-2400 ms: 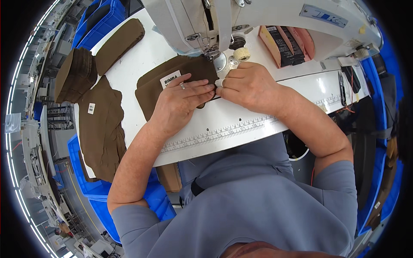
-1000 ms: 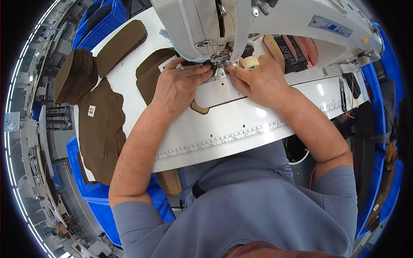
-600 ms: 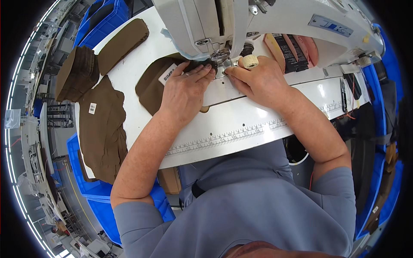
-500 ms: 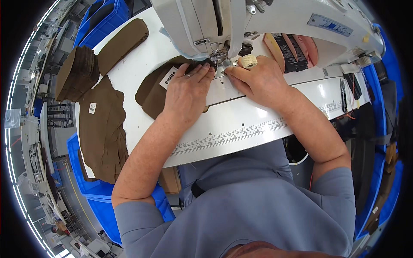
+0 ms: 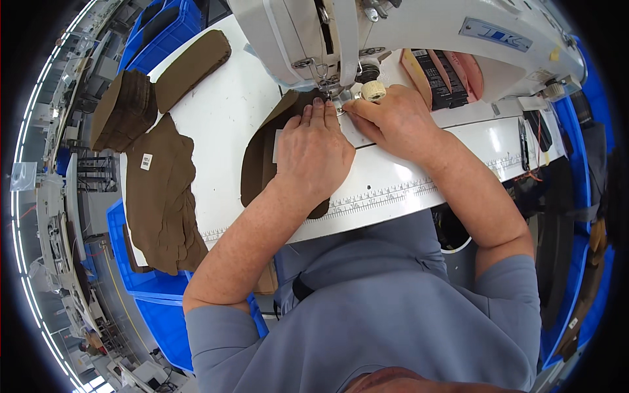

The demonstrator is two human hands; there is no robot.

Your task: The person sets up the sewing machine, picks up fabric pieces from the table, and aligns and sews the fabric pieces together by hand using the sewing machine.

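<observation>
My left hand point(image 5: 314, 154) lies flat on a dark brown fabric piece point(image 5: 257, 167), its fingers stretched toward the needle area of a white sewing machine point(image 5: 426, 23). A white label point(image 5: 276, 145) on that fabric is mostly covered by this hand. Beside the presser foot point(image 5: 333, 90), my right hand point(image 5: 398, 123) has its thumb and forefinger brought together. What lies between those fingertips, if anything, is too small to make out. A cream knob point(image 5: 373, 91) sits just above the right fingers.
To the left are a thick stack of brown pieces point(image 5: 121, 111), a long rounded brown piece point(image 5: 193, 71) and a layered brown pile point(image 5: 160, 209). A pink holder point(image 5: 475, 77) stands under the machine arm. Blue bins point(image 5: 182, 33) flank the white table point(image 5: 216, 144).
The fabric piece has swung round, its lower end now nearer the table's front edge. My left hand has shifted right with it and turned more upright. My right hand has barely moved.
</observation>
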